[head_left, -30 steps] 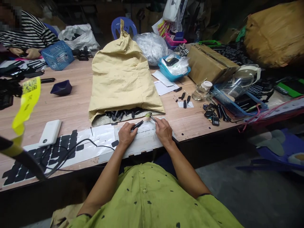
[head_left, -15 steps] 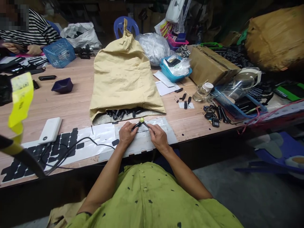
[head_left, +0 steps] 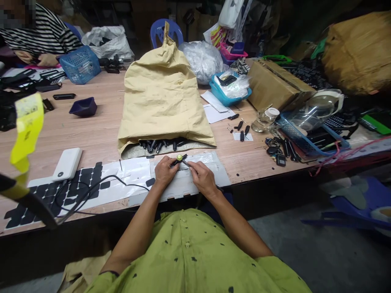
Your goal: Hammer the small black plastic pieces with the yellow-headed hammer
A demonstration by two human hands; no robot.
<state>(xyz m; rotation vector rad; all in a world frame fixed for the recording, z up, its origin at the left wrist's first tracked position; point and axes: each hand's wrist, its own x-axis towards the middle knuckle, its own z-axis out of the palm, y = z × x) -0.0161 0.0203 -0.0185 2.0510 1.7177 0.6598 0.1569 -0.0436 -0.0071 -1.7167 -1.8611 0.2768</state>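
My left hand [head_left: 165,170] is closed on a small black part [head_left: 174,162] above the near edge of the table. Beside its fingertips shows a round yellow-green piece [head_left: 179,157]; whether it is fixed to the black part I cannot tell. My right hand [head_left: 203,177] pinches a thin dark rod-like tool [head_left: 185,163], its tip pointing left at the yellow-green piece. Beneath both hands lies a pale, plastic-covered board [head_left: 210,165]. Just beyond them, several black cylindrical parts [head_left: 159,145] show under the front edge of a large tan cloth bag [head_left: 166,101].
To the left are a white power bank [head_left: 67,164], a black cable [head_left: 106,178] and a sheet of black stickers [head_left: 88,179]. A dark tray [head_left: 83,107] sits farther back. Keys [head_left: 272,147] and a blue basket [head_left: 317,148] stand right. A person in striped sleeves [head_left: 55,30] sits far left.
The yellow-green piece has shifted slightly left and down between my hands, and a dark end now shows just right of it. The whole view has moved slightly.
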